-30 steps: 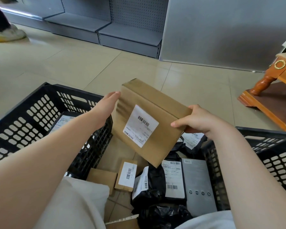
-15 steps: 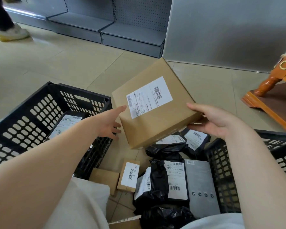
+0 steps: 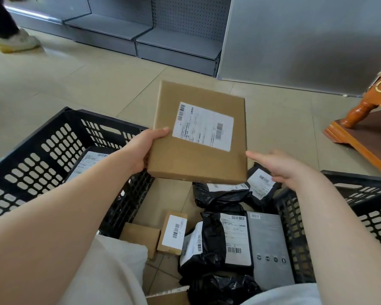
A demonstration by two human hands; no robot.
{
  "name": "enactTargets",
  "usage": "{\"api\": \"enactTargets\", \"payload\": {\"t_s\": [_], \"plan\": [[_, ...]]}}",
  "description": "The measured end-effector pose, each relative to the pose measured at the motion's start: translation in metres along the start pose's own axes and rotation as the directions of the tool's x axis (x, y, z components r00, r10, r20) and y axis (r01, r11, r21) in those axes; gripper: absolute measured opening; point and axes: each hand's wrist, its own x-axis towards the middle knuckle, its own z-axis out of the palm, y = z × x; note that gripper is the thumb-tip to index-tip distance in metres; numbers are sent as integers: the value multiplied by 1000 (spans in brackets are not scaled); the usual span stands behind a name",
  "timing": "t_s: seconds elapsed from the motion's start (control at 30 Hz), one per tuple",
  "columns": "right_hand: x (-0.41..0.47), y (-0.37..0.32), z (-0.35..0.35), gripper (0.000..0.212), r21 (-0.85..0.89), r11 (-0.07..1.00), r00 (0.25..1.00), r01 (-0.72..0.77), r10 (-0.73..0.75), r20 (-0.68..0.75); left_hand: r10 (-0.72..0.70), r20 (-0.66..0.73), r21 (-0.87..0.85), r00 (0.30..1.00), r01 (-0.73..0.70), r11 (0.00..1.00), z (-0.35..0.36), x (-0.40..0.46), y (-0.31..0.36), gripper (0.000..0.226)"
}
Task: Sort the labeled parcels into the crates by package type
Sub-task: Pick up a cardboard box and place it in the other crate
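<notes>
Cardboard parcel (image 3: 196,148) gripped at its edge by left hand (image 3: 141,148). Right hand (image 3: 279,166) beside it, fingers relaxed, holding nothing

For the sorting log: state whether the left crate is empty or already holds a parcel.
Not empty. Inside the left crate lies a black parcel with a white label, partly hidden behind the left forearm.

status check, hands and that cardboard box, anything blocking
Left hand grips cardboard box by its edge. Right hand open beside it. Box over floor between black crates; nothing blocking.
</notes>
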Motion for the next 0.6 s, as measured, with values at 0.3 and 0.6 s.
{"api": "enactTargets", "payload": {"t_s": [0.3, 0.6], "plan": [[0, -3, 9, 118, -351, 873, 937, 339, -348, 39, 339, 402, 722, 851, -522, 454, 3, -15, 14, 77], [0, 17, 16, 87, 28, 963, 903, 269, -262, 341, 160, 486, 673, 859, -484, 559, -1, -16, 16, 71]]}}
